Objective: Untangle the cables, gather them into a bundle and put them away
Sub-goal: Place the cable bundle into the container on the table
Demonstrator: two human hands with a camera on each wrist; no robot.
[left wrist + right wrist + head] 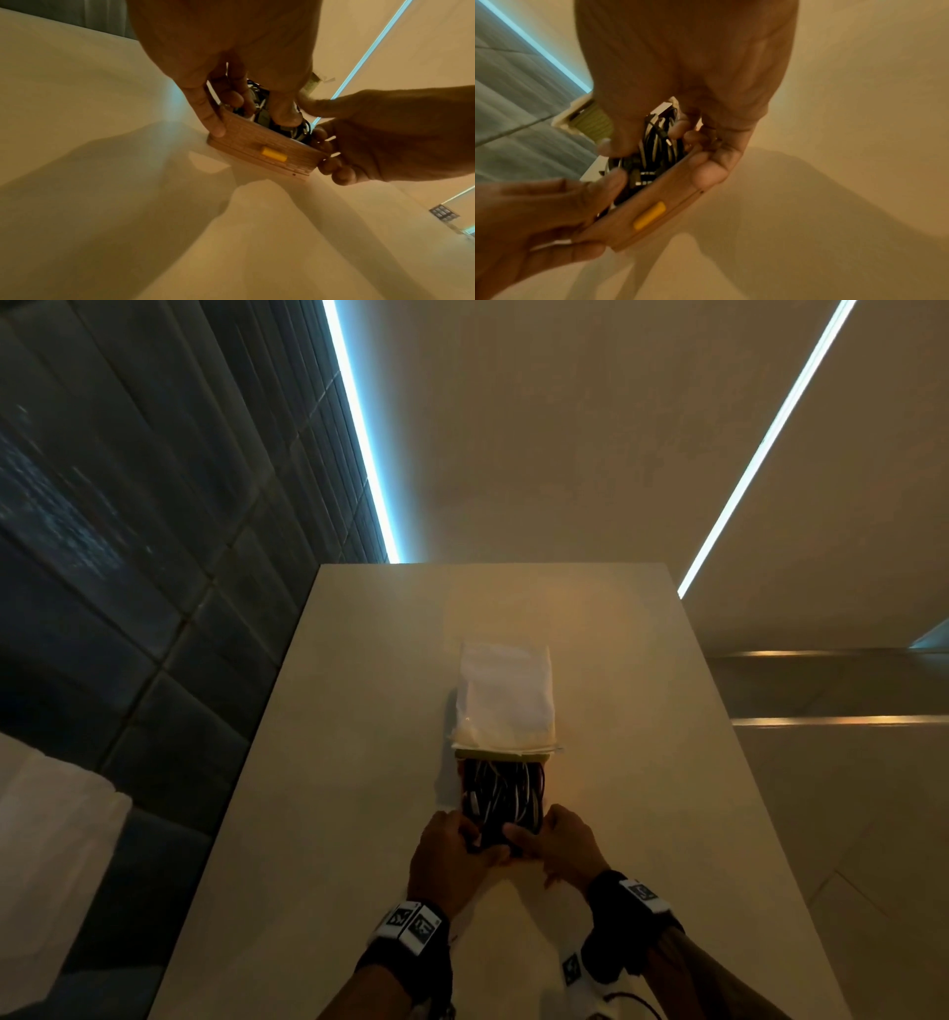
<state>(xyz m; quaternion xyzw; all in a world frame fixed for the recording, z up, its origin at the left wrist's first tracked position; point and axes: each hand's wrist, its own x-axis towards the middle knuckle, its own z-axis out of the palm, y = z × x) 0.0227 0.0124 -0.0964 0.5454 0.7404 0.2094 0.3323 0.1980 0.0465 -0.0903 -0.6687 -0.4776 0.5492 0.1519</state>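
Note:
A bundle of black and white cables point(503, 796) lies in a see-through zip pouch on the pale table point(334, 788). The pouch's near end is a ribbed zip strip point(246, 140) with a yellow slider point(274, 154) at its middle. My left hand point(459, 842) holds the strip's left end, one finger outside it and the others curled into the mouth on the cables point(262, 115). My right hand point(557, 839) pinches the right end point(706, 170), its thumb over the cables point(654, 142). The pouch mouth stands apart between the hands. The slider point(649, 215) also shows in the right wrist view.
Just past the cables lies a white bag point(506, 695) with a greenish ribbed strip point(506, 753) across its near edge. The table drops off at left to a dark tiled floor point(128, 557). A white cloth-like shape point(51, 839) sits at far left.

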